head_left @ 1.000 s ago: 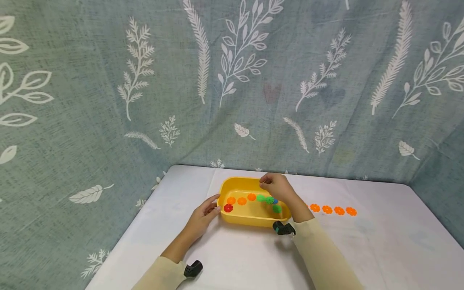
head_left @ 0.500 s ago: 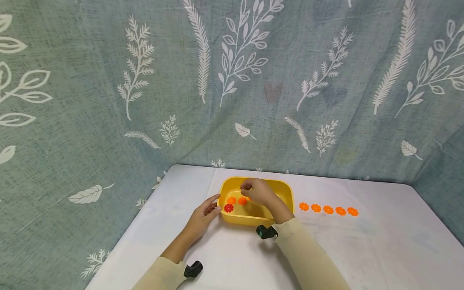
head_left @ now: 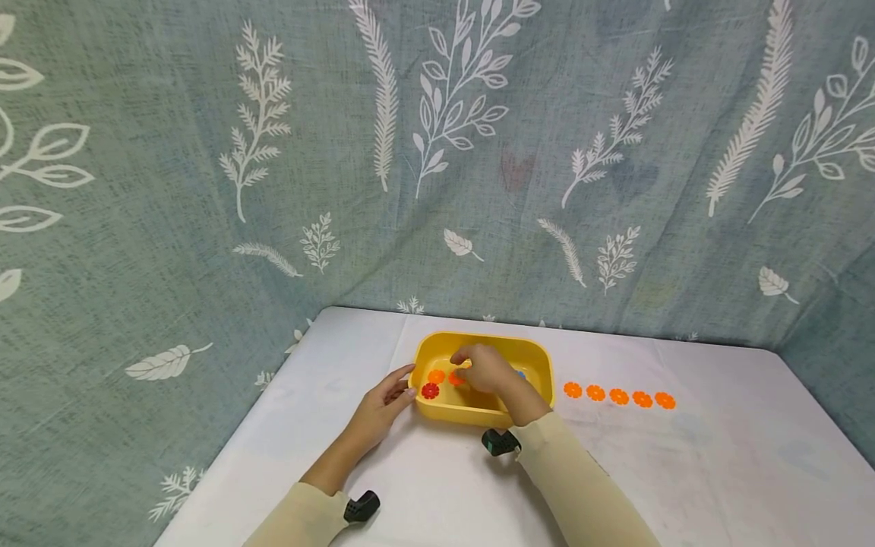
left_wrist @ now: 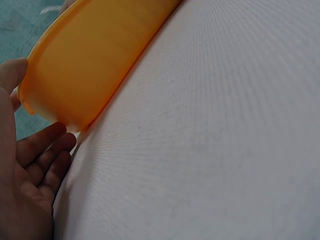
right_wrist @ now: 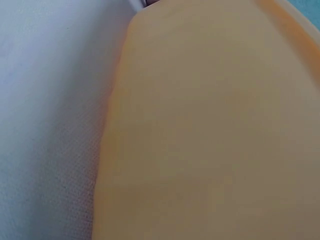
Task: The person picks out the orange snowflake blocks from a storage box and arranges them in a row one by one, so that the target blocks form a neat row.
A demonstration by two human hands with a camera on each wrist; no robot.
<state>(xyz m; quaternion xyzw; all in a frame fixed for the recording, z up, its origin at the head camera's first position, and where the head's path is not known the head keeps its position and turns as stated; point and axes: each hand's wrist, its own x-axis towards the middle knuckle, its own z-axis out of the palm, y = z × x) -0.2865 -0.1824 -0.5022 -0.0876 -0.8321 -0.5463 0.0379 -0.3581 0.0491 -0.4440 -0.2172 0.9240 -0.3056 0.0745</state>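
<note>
A yellow plastic tray [head_left: 451, 414] stands on the white table, with flower-shaped discs inside. My left hand [head_left: 376, 410] holds its left end; in the left wrist view, the thumb [left_wrist: 14, 72] lies at the rim while other fingers touch the side lower down. My right hand [head_left: 488, 371] reaches into the tray, thumb and forefinger apart, close to an orange disc [head_left: 454, 378]. Left of that lie another orange disc [head_left: 436, 376] and a red disc [head_left: 430, 390]. Part of a blue disc [head_left: 522, 374] shows behind the right hand, which hides the others.
Several orange discs [head_left: 618, 396] lie in a row on the table [head_left: 718, 448], right of the tray. A green leaf-patterned cloth [head_left: 437, 152] hangs behind and at the sides. Only the tray's outer wall [right_wrist: 210, 125] and the tablecloth fill most of the right wrist view.
My right hand has moved left from above the tray's far right side and down toward the orange discs, its thumb and forefinger now apart. The left hand stays on the tray.
</note>
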